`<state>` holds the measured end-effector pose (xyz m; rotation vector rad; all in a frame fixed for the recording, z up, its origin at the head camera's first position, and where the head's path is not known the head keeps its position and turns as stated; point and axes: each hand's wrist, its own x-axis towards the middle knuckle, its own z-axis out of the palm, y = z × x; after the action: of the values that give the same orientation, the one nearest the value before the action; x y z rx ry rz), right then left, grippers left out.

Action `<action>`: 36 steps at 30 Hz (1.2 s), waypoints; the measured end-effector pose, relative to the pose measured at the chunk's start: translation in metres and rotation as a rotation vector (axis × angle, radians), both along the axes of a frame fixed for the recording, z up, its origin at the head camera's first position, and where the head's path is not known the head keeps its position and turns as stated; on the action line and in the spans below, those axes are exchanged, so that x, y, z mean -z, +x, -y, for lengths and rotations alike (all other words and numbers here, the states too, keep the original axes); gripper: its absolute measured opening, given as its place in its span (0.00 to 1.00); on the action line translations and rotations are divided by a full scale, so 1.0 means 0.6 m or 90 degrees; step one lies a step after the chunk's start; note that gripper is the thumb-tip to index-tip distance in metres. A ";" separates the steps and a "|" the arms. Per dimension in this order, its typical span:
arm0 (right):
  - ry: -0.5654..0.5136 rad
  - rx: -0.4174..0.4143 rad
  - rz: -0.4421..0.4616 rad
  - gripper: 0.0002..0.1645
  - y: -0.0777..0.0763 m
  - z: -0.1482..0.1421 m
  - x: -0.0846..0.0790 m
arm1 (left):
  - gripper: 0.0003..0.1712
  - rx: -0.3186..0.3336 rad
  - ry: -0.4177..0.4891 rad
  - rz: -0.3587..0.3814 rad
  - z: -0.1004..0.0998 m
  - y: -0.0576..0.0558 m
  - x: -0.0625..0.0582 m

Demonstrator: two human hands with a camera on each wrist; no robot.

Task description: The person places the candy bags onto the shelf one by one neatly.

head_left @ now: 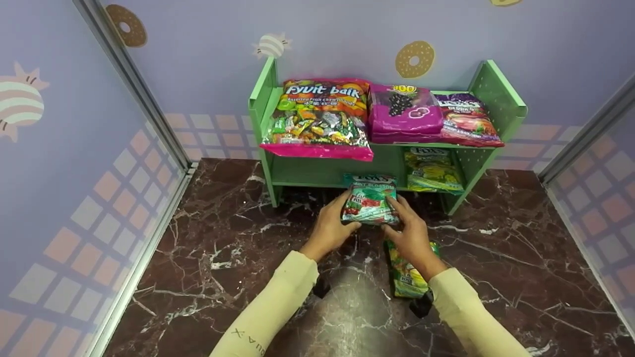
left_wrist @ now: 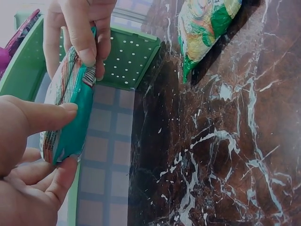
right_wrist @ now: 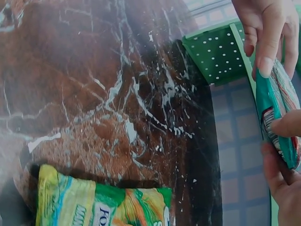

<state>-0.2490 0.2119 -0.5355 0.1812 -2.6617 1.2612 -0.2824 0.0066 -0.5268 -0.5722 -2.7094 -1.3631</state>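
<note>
Teal candy bag point(head_left: 369, 203) pinched at both ends by left hand point(head_left: 331, 229) and right hand point(head_left: 411, 237).
Shelving step, likely; next move needs it slid forward from fingertips onto lower shelf point(head_left: 317, 173).

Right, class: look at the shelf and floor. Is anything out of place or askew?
Yes. A yellow-green candy bag lies alone on the marble floor, off the green shelf. The big fruit-candy bag overhangs the top shelf's front edge.
</note>
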 end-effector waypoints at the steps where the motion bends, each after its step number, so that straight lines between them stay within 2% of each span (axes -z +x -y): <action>1: -0.005 0.003 0.001 0.41 0.000 0.000 0.000 | 0.45 -0.002 0.004 0.002 0.000 0.000 0.000; 5: -0.052 0.013 0.013 0.40 -0.003 0.000 0.002 | 0.43 -0.014 0.015 -0.005 -0.001 -0.001 0.000; 9: -0.093 0.033 0.030 0.41 -0.005 0.000 0.005 | 0.40 -0.045 0.022 -0.020 -0.006 -0.002 0.002; 15: -0.118 0.059 0.047 0.42 -0.007 0.001 0.008 | 0.37 -0.087 0.017 -0.026 -0.012 -0.003 0.005; 22: -0.159 0.101 0.085 0.44 -0.012 0.001 0.009 | 0.33 -0.111 0.005 -0.016 -0.011 -0.001 0.003; 30: -0.055 0.173 0.054 0.35 -0.012 0.005 0.009 | 0.31 -0.122 -0.002 -0.021 -0.013 -0.002 0.003; 36: -0.066 0.171 0.051 0.23 -0.012 0.009 0.010 | 0.29 -0.138 0.002 -0.030 -0.014 -0.006 0.005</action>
<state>-0.2564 0.2067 -0.5415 -0.2381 -2.5676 1.3353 -0.2862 0.0153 -0.5298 -0.2957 -2.6398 -1.2831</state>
